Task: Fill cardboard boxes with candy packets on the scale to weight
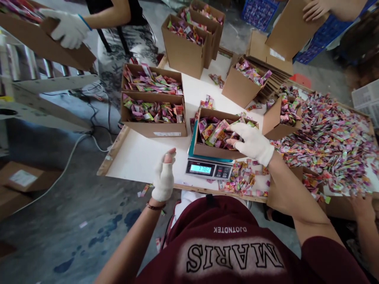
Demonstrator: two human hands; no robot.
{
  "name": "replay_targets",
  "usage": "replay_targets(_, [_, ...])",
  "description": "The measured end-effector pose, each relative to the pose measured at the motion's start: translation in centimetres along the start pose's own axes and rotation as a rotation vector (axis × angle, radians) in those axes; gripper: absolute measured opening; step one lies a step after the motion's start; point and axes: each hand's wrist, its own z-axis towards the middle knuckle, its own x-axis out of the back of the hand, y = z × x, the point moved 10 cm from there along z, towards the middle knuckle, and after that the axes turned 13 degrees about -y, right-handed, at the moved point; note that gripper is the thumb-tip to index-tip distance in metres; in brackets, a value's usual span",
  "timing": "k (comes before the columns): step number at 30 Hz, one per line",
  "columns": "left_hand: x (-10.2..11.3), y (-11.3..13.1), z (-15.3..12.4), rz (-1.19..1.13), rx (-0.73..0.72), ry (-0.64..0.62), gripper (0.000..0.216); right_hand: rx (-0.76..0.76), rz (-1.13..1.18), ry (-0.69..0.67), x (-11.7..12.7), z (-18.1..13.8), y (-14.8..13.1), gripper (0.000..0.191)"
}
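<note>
An open cardboard box (217, 150) full of small colourful snack packets (217, 132) stands on a digital scale (209, 169) with a lit display. Over the right part of this box is my right hand (251, 142), in a white glove with bare fingertips. Its thumb and forefinger are apart at the packets, and I see nothing held between them. My left hand (164, 177), gloved the same way, hovers at the table's front edge, left of the scale. Its fingers are stretched out and it holds nothing.
Two filled boxes (154, 128) stand left of the scale, with more filled boxes (185, 53) behind. A large packet heap (331, 138) covers the right side. A co-worker's gloved hand (69, 29) holds a box by the roller conveyor (31, 63). Another person's hand (316, 8) touches cardboard.
</note>
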Motion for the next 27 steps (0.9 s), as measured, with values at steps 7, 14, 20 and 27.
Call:
replay_targets(7, [-11.3, 15.7, -1.8, 0.453, -0.714, -0.459, 0.031, -0.106, -0.127, -0.372, -6.8, -1.1, 4.6, 0.051])
replay_targets(14, [-16.1, 18.4, 0.3, 0.503, -0.749, -0.544, 0.026, -0.009, 0.056, -0.091, -3.6, -1.9, 5.5, 0.025])
replay_targets(20, [-18.3, 16.3, 1.6, 0.75, -0.724, -0.667, 0.033, 0.098, 0.212, 0.366, 2.0, -6.0, 5.1, 0.017])
replay_targets(27, [-23.7, 7.0, 0.2, 1.623, -0.413, -1.047, 0.03, -0.311, 0.029, 0.623, 8.1, -15.0, 11.0, 0.019])
